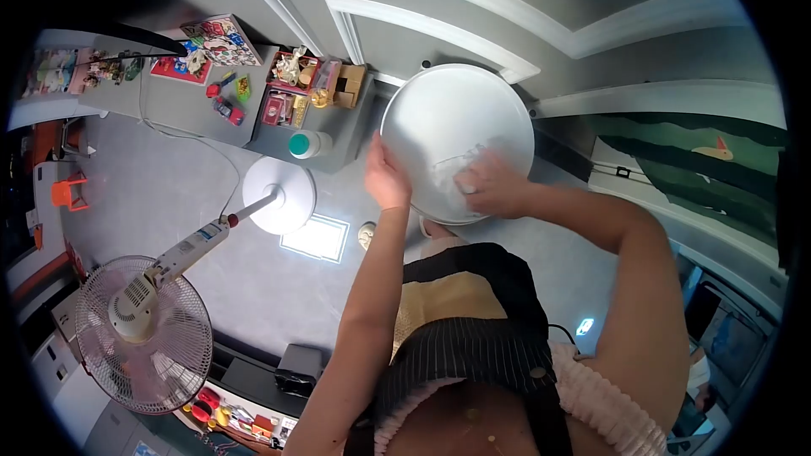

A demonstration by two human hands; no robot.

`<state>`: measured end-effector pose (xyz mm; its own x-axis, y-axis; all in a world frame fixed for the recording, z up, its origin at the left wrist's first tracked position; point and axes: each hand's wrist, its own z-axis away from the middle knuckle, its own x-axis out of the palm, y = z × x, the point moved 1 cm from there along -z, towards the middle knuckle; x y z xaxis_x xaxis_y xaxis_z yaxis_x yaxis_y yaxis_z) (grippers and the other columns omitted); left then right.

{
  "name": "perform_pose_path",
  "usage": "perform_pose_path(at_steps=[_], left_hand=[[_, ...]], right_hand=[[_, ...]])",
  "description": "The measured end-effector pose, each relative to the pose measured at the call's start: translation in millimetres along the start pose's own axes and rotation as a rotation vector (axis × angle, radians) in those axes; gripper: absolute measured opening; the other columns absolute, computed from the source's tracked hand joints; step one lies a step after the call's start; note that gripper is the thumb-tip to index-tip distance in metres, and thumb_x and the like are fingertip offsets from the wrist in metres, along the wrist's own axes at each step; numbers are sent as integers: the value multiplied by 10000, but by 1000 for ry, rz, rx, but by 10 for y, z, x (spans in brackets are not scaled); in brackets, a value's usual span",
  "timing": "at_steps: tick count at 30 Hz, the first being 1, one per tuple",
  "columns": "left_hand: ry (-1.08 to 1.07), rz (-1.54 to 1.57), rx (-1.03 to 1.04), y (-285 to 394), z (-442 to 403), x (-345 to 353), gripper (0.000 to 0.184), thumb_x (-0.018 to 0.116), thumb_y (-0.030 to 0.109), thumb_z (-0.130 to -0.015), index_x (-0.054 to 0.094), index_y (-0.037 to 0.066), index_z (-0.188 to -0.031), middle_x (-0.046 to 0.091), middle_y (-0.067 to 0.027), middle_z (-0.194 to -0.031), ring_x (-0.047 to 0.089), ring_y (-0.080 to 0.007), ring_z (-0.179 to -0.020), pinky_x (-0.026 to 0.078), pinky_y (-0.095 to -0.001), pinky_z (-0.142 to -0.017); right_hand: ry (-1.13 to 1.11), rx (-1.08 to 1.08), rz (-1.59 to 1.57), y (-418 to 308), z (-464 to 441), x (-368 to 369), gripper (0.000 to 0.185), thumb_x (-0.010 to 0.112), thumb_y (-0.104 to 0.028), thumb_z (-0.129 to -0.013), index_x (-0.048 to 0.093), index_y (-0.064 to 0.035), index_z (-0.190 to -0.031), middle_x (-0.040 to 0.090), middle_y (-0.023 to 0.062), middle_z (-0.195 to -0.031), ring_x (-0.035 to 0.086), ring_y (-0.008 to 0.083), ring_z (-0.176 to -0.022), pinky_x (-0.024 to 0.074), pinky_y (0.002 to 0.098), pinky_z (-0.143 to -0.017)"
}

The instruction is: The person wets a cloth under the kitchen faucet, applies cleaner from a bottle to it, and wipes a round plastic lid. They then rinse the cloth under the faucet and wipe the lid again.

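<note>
In front of me stands a round white table (pixel 439 110) with a raised rim. My left hand (pixel 389 176) is at the table's left edge, its fingers curled against the rim. Over the front right part of the tabletop, my right hand (pixel 492 186) is bent with its fingers closed and partly smeared by motion. Beneath and beside those fingers lies a white crumpled sheet (pixel 448 172), thin and pale against the tabletop; its exact kind is unclear. A ring-like pale spot shows on the right hand's fingers.
A standing fan (pixel 139 312) with a round white base (pixel 279 194) is at left. On the grey cabinet (pixel 228 122) are a green-lidded white jar (pixel 309 144), boxes of trinkets (pixel 291 76) and toys. An orange stool (pixel 69 192) stands far left. A panelled wall rises behind the table.
</note>
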<state>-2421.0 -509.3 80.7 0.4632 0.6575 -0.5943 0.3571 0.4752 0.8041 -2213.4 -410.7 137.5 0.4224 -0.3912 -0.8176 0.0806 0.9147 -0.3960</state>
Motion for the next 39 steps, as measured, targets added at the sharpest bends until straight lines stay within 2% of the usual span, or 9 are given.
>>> perform_pose_path(at_steps=[2, 6, 10, 14, 19, 25, 29, 35, 39], left_hand=[[-1, -16, 20, -50, 37, -17, 307, 485, 125, -955, 578, 49, -1237, 650, -168, -1124, 636, -343, -980, 510, -403, -817], [-13, -2, 41, -13, 16, -30, 306, 482, 121, -955, 579, 47, -1235, 649, -170, -1126, 635, -342, -983, 509, -401, -819], [-7, 3, 32, 14, 14, -36, 307, 483, 120, -955, 578, 41, -1236, 646, -176, -1130, 635, -342, -991, 511, -398, -821], [1, 67, -15, -26, 40, -2, 313, 471, 137, -965, 579, 35, -1240, 647, -193, -1117, 641, -352, -971, 514, -393, -806], [28, 40, 68, -51, 35, -2, 314, 467, 151, -971, 581, 26, -1235, 652, -207, -1089, 651, -356, -936, 516, -394, -784], [-7, 20, 51, -8, 51, -15, 327, 475, 106, -948, 565, 41, -1255, 639, -203, -1119, 626, -363, -989, 501, -417, -819], [-18, 54, 33, -8, -20, -59, 318, 481, 108, -946, 571, 46, -1245, 649, -196, -1072, 633, -364, -942, 507, -418, -786], [-64, -22, 4, 74, -9, -74, 307, 462, 145, -973, 577, 11, -1224, 639, -213, -1120, 640, -368, -963, 513, -402, -812], [-7, 0, 37, 86, -15, -41, 300, 463, 137, -971, 579, 13, -1218, 641, -210, -1116, 642, -359, -966, 514, -398, -810]], right_hand=[[285, -43, 122, -263, -302, 22, 175, 569, -286, -848, 676, -213, -966, 516, 89, -1250, 458, 302, -1170, 232, 599, -1058], [362, 43, 1, -198, -259, 325, 309, 590, -326, -833, 645, -218, -1117, 438, 133, -1343, 377, 328, -1262, 152, 659, -1065], [127, 155, -69, -56, 229, 117, 257, 554, -300, -865, 655, -237, -1092, 492, 90, -1214, 415, 311, -1187, 183, 627, -1038], [420, 54, -45, -401, -582, 119, 278, 531, -310, -876, 663, -194, -1092, 503, 89, -1239, 439, 311, -1177, 195, 622, -1056], [813, 529, -22, -140, -1280, -132, 257, 537, -298, -869, 694, -149, -1007, 526, 102, -1235, 462, 295, -1165, 238, 621, -1063], [654, 296, 123, -431, -663, 204, 213, 560, -243, -856, 686, -174, -1013, 583, 46, -1038, 539, 256, -999, 334, 536, -961], [854, 642, 130, 108, -1102, -287, 232, 560, -245, -851, 665, -161, -1040, 605, 22, -860, 585, 231, -849, 381, 444, -833], [659, 640, 10, -445, -689, 361, 241, 542, -197, -852, 641, -107, -1053, 624, 43, -837, 620, 239, -753, 379, 429, -778], [810, 627, 63, 14, -1168, -55, 234, 535, -176, -832, 634, -113, -1034, 625, 39, -821, 624, 226, -772, 391, 420, -765]])
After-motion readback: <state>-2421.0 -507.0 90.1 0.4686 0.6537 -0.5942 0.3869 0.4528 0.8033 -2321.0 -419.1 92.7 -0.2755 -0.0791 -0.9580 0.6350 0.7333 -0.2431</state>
